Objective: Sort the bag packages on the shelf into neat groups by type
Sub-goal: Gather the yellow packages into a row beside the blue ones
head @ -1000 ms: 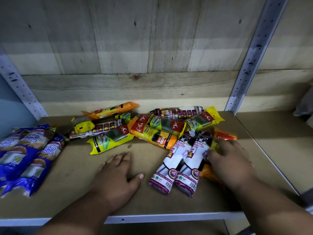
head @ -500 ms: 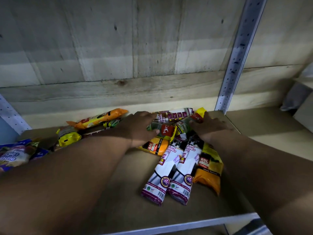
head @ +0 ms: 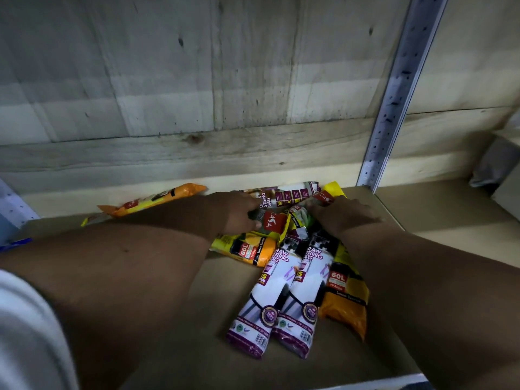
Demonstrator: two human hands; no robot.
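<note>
Rough wooden planks (head: 197, 80) backed the brown shelf (head: 225, 356), with a perforated metal upright (head: 394, 102) at the right. Both hands reached into a jumbled pile of bag packages at the back of the shelf. The left hand (head: 233, 212) lay curled over a red-labelled package (head: 271, 222); whether its fingers gripped it could not be told. The right hand (head: 342, 213) pinched the red-and-yellow end of another package (head: 326, 194). Two white-and-purple drawstring bag packages (head: 281, 299) lay side by side nearer the front, an orange 60L package (head: 347, 305) just beside them.
</note>
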